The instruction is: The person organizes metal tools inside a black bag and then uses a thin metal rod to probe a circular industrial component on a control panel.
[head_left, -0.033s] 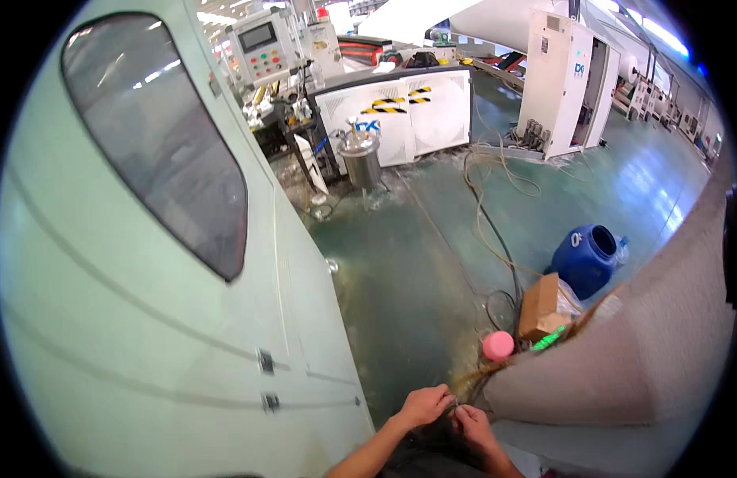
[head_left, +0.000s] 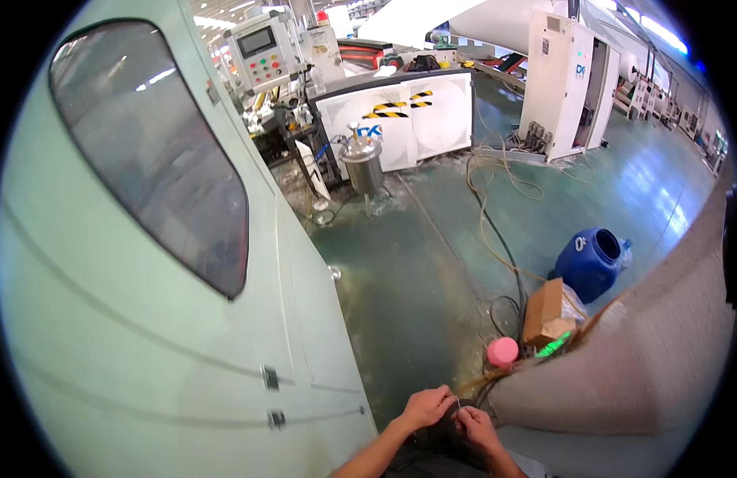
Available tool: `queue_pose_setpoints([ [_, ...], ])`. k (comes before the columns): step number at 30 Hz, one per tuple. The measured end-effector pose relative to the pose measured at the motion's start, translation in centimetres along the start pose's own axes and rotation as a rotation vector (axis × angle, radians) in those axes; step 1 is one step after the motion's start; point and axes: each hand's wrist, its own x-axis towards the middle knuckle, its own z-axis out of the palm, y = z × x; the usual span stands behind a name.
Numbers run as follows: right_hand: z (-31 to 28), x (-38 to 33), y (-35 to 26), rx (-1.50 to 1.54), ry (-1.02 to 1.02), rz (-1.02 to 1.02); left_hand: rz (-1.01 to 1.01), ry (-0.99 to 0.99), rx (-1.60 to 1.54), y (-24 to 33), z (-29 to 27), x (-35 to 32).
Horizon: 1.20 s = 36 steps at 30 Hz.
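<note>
Low in the picture, my left hand (head_left: pixel 426 407) and my right hand (head_left: pixel 477 425) are held close together in front of my dark clothing. Both are closed, thumbs and fingers pinched. A thin pale sliver (head_left: pixel 459 403) shows between the fingertips, too small to name. Just beyond the hands, a pink round container (head_left: pixel 502 351) stands on the floor. To their right bulges a large brownish-grey roll (head_left: pixel 576 394). On the left rises a pale green machine panel (head_left: pixel 185 342) with a dark window.
Past the pink container are an open cardboard box (head_left: pixel 544 312) and a blue drum (head_left: pixel 589 264). Cables and a hose (head_left: pixel 486 215) trail over the green floor. Farther off stand a steel tank (head_left: pixel 362 163), a control panel (head_left: pixel 263 52), white machine covers (head_left: pixel 440 119) and a white cabinet (head_left: pixel 556 88).
The view has shifted slightly, so the drum, box and pink container sit a little lower and farther right. My hands keep nearly the same pinched pose.
</note>
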Motion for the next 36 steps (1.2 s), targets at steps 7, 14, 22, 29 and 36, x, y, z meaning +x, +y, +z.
queue_pose_setpoints([
  [7,2.5,20.9,-8.0,-0.360,-0.002,-0.101,-0.158,0.043,-0.108,-8.3,-11.4,13.3],
  [14,5.5,46.0,-21.5,-1.042,0.090,-0.432,-0.252,0.275,-0.240,-15.2,-26.9,28.3],
  [22,17.8,71.8,-36.9,-0.597,-0.580,0.165,-0.198,0.641,0.078,-21.2,-45.2,39.5],
  [29,30.0,89.7,-41.1,-0.619,-0.756,0.329,-0.171,0.651,0.275,-31.8,-59.4,47.3],
  [36,41.8,101.4,-46.8,-0.441,-0.832,0.590,-0.369,0.728,0.113,-38.0,-72.4,51.9],
])
